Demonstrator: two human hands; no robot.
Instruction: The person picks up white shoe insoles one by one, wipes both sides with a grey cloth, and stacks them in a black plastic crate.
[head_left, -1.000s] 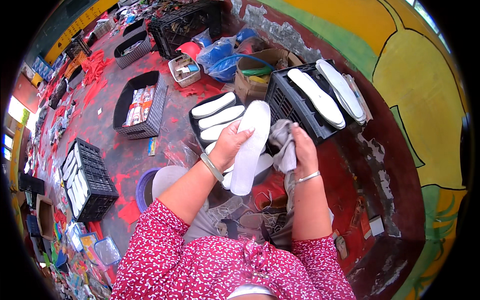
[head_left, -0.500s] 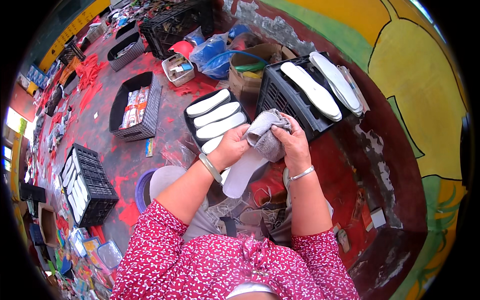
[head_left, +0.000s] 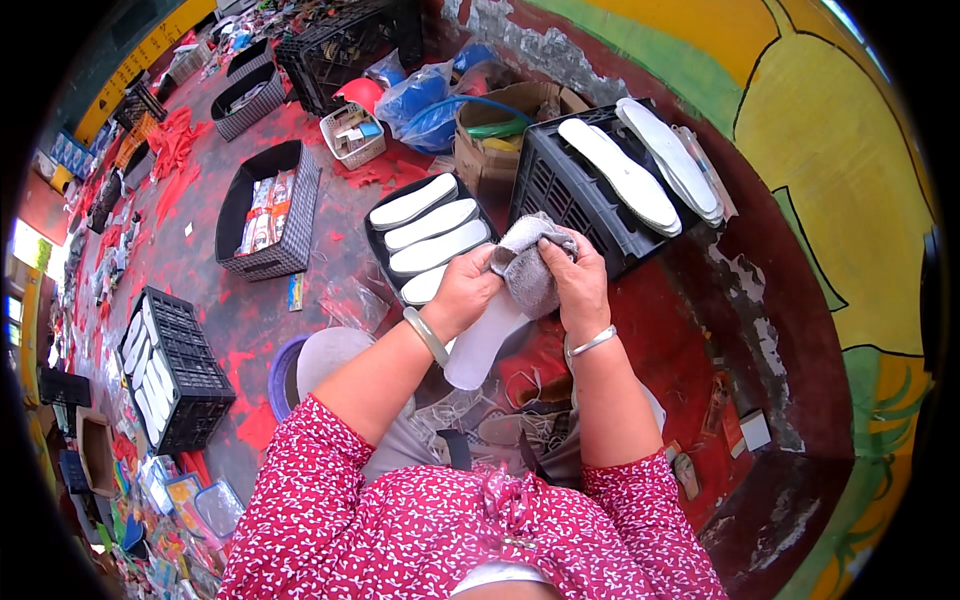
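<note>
Left hand closed on white insole; right hand gripping grey cloth draped over the insole's upper end. Insole slanted above the lap, near the black basket of similar insoles; black crate beside basket.

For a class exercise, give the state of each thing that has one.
Left hand: closed on insole
Right hand: closed on cloth
Insole: partly covered
Cloth: bunched
Nearest basket: open, holding insoles
Checked basket: open, holding packets
Left crate: open, holding insoles
Cardboard box: open
</note>
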